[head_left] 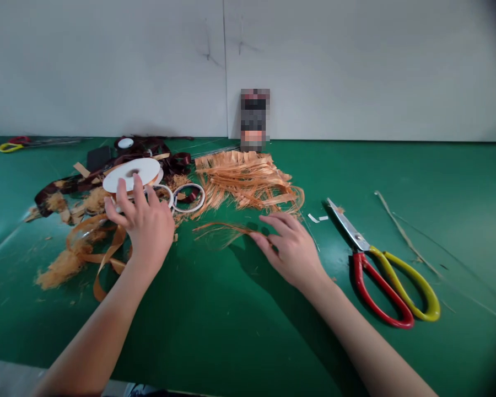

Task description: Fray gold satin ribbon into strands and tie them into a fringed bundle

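My left hand (149, 229) is over the near side of a white ribbon spool (124, 175), fingers spread; its fingertips overlap the spool's face, and I cannot tell if they touch it. Between the thumb and fingers of my right hand (291, 251) is a thin frayed orange ribbon strip (225, 225), its loose threads pointing left. Beyond that hand lies a pile of fringed orange ribbon pieces (248, 179). Two rolls of tape sit beside the spool; the right one (190, 198) shows fully, the other is partly behind my left hand.
Large scissors (366, 248) with red and yellow handles lie right of my right hand, blades partly apart. Dark brown ribbon (165, 157), a loose orange ribbon (107, 256) and fuzzy thread clumps (62, 270) crowd the left. A second pair of scissors (12, 146) rests far left. A pixelated phone-shaped object (254, 118) leans on the wall.
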The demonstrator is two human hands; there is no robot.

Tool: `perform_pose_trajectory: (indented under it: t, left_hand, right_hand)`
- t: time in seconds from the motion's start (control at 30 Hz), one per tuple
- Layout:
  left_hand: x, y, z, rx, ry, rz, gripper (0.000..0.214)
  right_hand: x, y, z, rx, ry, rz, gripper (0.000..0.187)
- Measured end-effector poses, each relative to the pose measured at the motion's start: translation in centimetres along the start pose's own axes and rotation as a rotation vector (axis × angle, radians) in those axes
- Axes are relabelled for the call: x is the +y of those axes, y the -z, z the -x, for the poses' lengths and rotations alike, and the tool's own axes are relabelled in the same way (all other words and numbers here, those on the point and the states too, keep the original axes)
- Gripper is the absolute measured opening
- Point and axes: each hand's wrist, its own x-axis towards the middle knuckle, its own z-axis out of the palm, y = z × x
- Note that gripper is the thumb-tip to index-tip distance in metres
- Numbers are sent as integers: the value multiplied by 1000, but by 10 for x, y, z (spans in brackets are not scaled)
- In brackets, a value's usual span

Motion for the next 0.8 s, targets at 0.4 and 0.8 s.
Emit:
perform_pose_trajectory:
  t: [0.4,0.8]
  left_hand:
    - [43,-6,32,-248,-217,26,38]
    - [41,-19,34,-343,-561,121,24]
  right_hand:
    - [3,3,2,-139,48,-88,35]
    - [15,-9,7,-27,-237,16,27]
